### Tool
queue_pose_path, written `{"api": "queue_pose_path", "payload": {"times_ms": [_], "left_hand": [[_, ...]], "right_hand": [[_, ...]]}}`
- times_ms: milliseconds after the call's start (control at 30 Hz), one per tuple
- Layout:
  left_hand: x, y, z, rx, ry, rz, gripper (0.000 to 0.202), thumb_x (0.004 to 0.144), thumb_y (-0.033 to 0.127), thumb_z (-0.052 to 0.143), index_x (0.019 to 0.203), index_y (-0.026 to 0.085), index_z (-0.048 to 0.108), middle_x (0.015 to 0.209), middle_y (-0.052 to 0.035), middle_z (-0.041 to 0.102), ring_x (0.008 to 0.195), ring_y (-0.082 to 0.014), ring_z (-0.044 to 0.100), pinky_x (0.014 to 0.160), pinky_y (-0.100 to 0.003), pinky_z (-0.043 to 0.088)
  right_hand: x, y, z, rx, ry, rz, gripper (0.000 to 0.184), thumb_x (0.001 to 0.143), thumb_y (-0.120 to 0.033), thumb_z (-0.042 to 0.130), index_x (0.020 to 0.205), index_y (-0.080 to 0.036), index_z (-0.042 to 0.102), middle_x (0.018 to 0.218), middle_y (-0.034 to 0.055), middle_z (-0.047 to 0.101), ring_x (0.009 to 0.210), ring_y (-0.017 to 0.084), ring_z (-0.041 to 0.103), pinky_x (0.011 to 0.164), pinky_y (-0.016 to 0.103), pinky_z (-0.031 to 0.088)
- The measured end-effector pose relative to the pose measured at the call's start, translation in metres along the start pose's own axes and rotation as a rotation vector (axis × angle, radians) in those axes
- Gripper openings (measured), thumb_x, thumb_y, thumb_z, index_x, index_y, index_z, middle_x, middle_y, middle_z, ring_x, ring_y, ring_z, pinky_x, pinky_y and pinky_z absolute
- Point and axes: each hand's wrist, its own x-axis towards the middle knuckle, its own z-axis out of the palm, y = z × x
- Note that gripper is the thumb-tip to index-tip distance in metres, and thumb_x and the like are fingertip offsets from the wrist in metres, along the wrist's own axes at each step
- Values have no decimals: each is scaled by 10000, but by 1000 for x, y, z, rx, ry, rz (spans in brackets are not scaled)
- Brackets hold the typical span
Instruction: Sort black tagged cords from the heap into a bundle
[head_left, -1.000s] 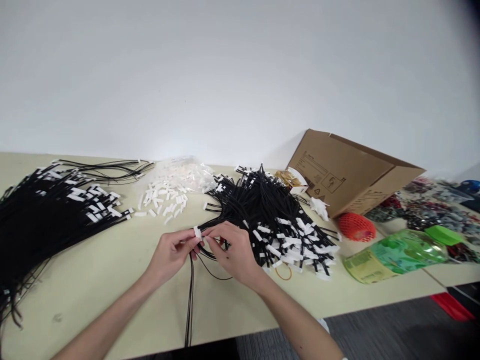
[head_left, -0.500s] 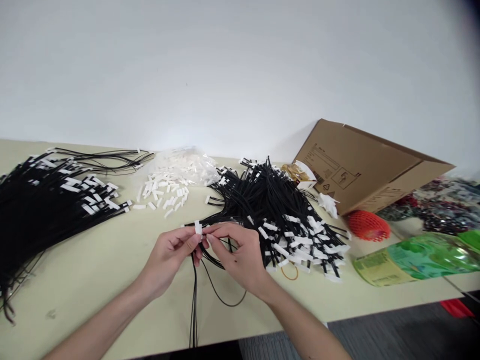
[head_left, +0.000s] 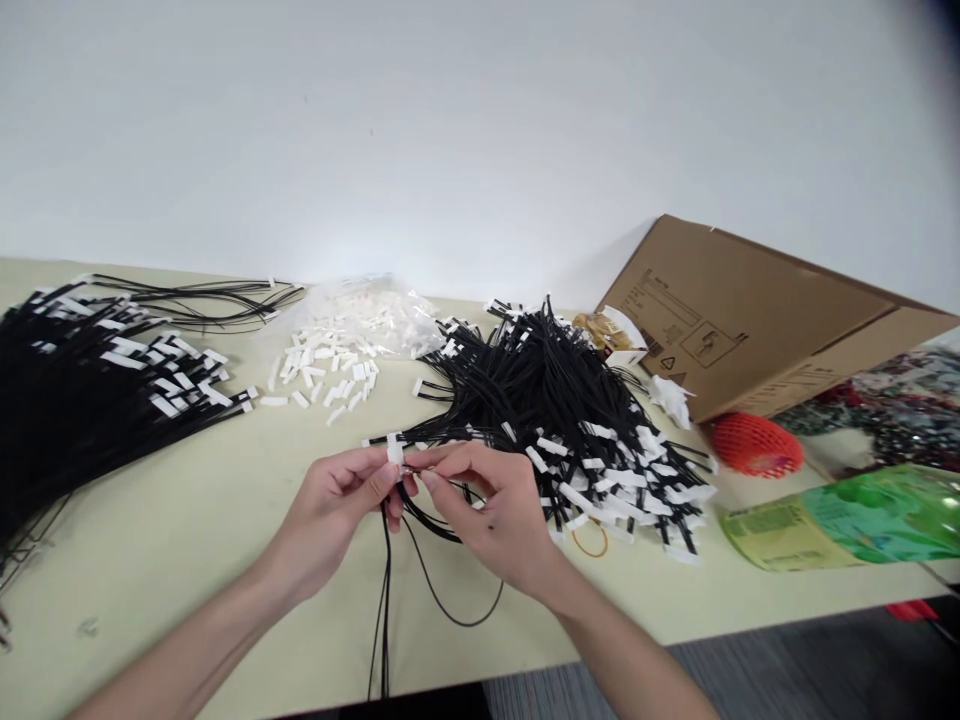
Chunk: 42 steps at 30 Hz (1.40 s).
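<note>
Your left hand (head_left: pixel 334 505) pinches a small white tag (head_left: pixel 394 450) between thumb and forefinger. Your right hand (head_left: pixel 499 515) meets it fingertip to fingertip and pinches the end of a black cord (head_left: pixel 384 610) right at the tag. The cord drops from both hands toward you and loops under your right wrist. A heap of tagged cords (head_left: pixel 562 410) lies just beyond your right hand. Loose white tags (head_left: pixel 330 372) sit beyond your left hand, and a second heap (head_left: pixel 82 390) lies well off to its left.
</note>
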Motion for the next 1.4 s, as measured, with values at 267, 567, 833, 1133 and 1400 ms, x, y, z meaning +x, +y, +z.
{"api": "queue_pose_path", "payload": {"times_ms": [267,567,833,1133,1400], "left_hand": [[1,2,3,15,-7,3,164,731,283,609,638,155,654,561,-10,554,506,-111,497,467,-205,440],[0,3,3,110,21,39,158,740,258,597,625,162,645,514,-2,568,493,-117,523,490,-207,441],[-1,1,2,220,68,104,83,699,220,632,651,167,675,516,-15,600,480,-139,543,492,-226,430],[10,-6,2,-28,94,15,139,691,267,658,636,140,659,549,-16,596,523,-127,543,548,-231,457],[16,-5,-9,-519,203,-55,43,735,106,609,707,110,642,669,-16,613,573,-76,551,611,-186,491]], "right_hand": [[0,-3,1,-43,38,36,105,752,-119,532,694,-166,606,836,48,684,765,146,642,703,263,513],[-1,-2,2,-31,63,58,96,749,-128,551,676,-161,605,852,57,685,772,145,644,710,258,514],[1,0,3,-142,73,-51,110,737,-99,562,673,-178,604,820,32,692,740,133,640,693,251,504],[1,21,9,-416,115,-270,119,807,-126,520,850,-184,615,931,52,667,870,152,610,788,300,512],[-1,46,10,-872,9,-796,300,827,-93,500,1109,-188,533,1182,49,564,1192,172,415,1011,393,384]]}}
